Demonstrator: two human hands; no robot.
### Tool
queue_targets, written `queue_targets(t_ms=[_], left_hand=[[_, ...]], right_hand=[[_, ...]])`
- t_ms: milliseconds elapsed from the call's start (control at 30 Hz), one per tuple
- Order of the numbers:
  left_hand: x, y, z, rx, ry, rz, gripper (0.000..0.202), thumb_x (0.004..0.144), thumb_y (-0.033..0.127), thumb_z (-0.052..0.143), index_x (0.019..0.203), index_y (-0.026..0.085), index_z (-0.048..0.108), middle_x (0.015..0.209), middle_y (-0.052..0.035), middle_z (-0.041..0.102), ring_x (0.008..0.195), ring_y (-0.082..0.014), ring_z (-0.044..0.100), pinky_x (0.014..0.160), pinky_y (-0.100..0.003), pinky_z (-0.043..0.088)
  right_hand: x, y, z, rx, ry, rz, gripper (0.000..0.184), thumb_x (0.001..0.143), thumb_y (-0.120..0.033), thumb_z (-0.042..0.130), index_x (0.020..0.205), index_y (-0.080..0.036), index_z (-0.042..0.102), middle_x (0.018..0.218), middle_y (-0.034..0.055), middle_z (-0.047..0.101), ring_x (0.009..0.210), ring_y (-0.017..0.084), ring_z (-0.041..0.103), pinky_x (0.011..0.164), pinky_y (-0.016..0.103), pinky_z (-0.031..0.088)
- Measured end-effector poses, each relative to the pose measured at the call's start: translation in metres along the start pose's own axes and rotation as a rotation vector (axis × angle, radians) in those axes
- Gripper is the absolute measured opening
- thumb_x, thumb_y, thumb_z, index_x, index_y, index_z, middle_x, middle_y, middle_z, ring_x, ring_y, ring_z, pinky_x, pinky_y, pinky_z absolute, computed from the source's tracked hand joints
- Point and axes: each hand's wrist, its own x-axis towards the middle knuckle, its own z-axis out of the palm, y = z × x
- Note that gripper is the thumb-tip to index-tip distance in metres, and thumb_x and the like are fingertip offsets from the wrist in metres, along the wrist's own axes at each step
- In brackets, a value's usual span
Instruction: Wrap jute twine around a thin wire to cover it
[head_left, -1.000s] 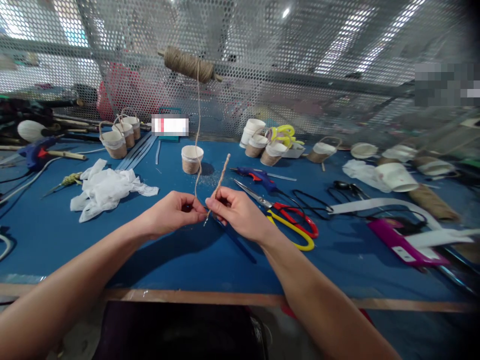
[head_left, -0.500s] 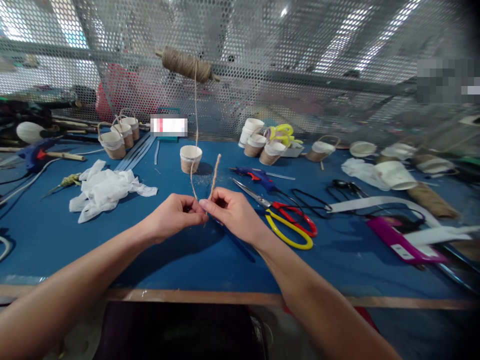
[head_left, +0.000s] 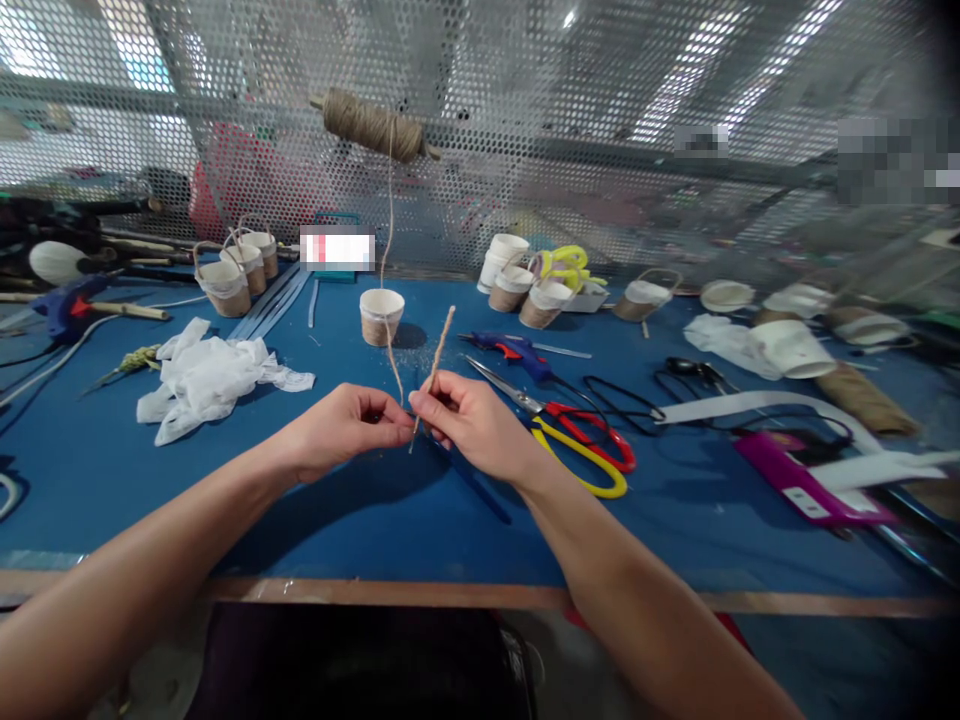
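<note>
My left hand (head_left: 373,420) pinches a thin jute twine (head_left: 392,365) that runs up to a spool (head_left: 373,124) hung on the mesh. Close by on its right, my right hand (head_left: 457,412) is closed on a stiff twine-wrapped piece (head_left: 442,345), whose upper end points up and to the right. The twine's strand meets this piece between my fingertips; exactly how it lies there is hidden. Behind my hands a small paper cup (head_left: 382,318) with a brown wrapped lower part stands upright on the table.
Scissors (head_left: 559,425) and a blue glue gun (head_left: 517,355) lie to the right, with a purple device (head_left: 810,478) beyond. Crumpled white cloth (head_left: 214,375) lies at left. Several handled cups (head_left: 225,290) stand behind it. A perforated metal screen (head_left: 495,60) rises at the back.
The wrapped piece has tilted further to the right as my right hand shifted slightly right. The twine from the spool hangs slacker and more curved. My left hand has barely moved.
</note>
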Motion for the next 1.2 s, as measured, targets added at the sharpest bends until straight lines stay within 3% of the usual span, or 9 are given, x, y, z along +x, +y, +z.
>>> queue_targets(t_ms=[167, 267, 400, 667, 933, 1200], left_hand=[[0.0005, -0.0034, 0.0027, 0.040, 0.031, -0.010, 0.024, 0.065, 0.035, 0.061, 0.062, 0.013, 0.051, 0.052, 0.0059, 0.040, 0.046, -0.0047, 0.029, 0.043, -0.021, 0.018], [0.0004, -0.0036, 0.0035, 0.026, 0.012, -0.006, 0.024, 0.066, 0.035, 0.060, 0.063, 0.013, 0.051, 0.050, 0.0070, 0.036, 0.045, -0.0041, 0.026, 0.042, -0.020, 0.017], [0.0008, -0.0028, 0.0039, -0.004, -0.008, 0.011, 0.022, 0.067, 0.033, 0.060, 0.063, 0.013, 0.052, 0.053, 0.0057, 0.042, 0.046, -0.0042, 0.029, 0.042, -0.020, 0.019], [0.0032, -0.0040, 0.0037, 0.163, 0.046, 0.108, 0.019, 0.067, 0.027, 0.058, 0.058, 0.013, 0.049, 0.052, 0.0055, 0.043, 0.049, -0.0051, 0.032, 0.046, -0.021, 0.023], [0.0016, -0.0036, 0.0029, 0.019, 0.008, 0.089, 0.020, 0.067, 0.030, 0.061, 0.061, 0.012, 0.054, 0.056, 0.0041, 0.047, 0.052, -0.0057, 0.037, 0.050, -0.021, 0.027], [-0.0012, 0.0010, -0.0002, -0.006, -0.029, 0.062, 0.016, 0.068, 0.028, 0.059, 0.065, 0.012, 0.057, 0.060, 0.0030, 0.049, 0.056, -0.0068, 0.039, 0.054, -0.022, 0.029]], right_hand=[[0.0001, 0.0012, 0.0037, -0.057, 0.044, -0.031, 0.027, 0.078, -0.037, 0.050, 0.062, -0.016, 0.044, 0.052, -0.0052, 0.039, 0.046, 0.006, 0.035, 0.043, 0.021, 0.029], [-0.0003, -0.0006, 0.0039, 0.022, 0.004, -0.034, 0.028, 0.076, -0.040, 0.052, 0.064, -0.016, 0.045, 0.055, -0.0046, 0.040, 0.047, 0.006, 0.036, 0.043, 0.020, 0.030], [-0.0009, -0.0033, 0.0009, 0.157, -0.091, -0.023, 0.027, 0.077, -0.041, 0.050, 0.071, -0.015, 0.047, 0.061, -0.0030, 0.045, 0.050, 0.007, 0.041, 0.045, 0.020, 0.035], [0.0008, 0.0035, 0.0025, -0.023, 0.021, -0.035, 0.033, 0.076, -0.042, 0.052, 0.059, -0.016, 0.041, 0.049, -0.0063, 0.036, 0.044, 0.005, 0.031, 0.041, 0.020, 0.024], [0.0003, -0.0006, -0.0001, 0.223, -0.089, 0.007, 0.026, 0.076, -0.041, 0.052, 0.074, -0.015, 0.049, 0.061, -0.0026, 0.047, 0.053, 0.007, 0.044, 0.045, 0.020, 0.037], [0.0008, 0.0034, -0.0031, 0.102, -0.036, 0.009, 0.027, 0.079, -0.041, 0.049, 0.070, -0.016, 0.046, 0.054, -0.0045, 0.044, 0.044, 0.006, 0.039, 0.043, 0.020, 0.034]])
